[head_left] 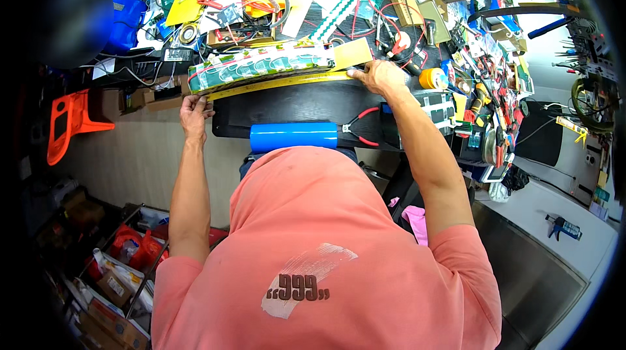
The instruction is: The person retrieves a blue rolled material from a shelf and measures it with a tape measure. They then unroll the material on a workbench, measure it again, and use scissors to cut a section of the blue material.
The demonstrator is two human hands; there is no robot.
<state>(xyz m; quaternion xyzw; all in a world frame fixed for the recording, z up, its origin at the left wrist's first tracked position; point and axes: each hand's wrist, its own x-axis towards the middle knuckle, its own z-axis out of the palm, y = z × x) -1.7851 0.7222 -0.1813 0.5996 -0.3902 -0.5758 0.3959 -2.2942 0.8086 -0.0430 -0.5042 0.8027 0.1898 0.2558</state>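
The salmon-coloured shirt of the person fills the lower middle of the frame. Above it lies a dark worktop, its far part heaped with cables, tools and papers across the top of the frame. A long pack, green along its side with pale patches and thin wires, lies at the upper centre, slanting slightly up toward the right. A bright orange plastic object stands at the left of the frame, well apart from the worktop's things. Near the worktop's near edge, at the middle of the frame, a blue cylinder lies on its side. A narrow yellow strip runs along the pack's near side, between the two hands. The right hand, at upper right of centre, holds the strip's right end, thumb on the strip and grip narrow. The left hand, left of centre, pinches the strip's other end between close-set fingers. Red-handled pliers lie just right of the cylinder. An orange roll sits to the right of the right hand.
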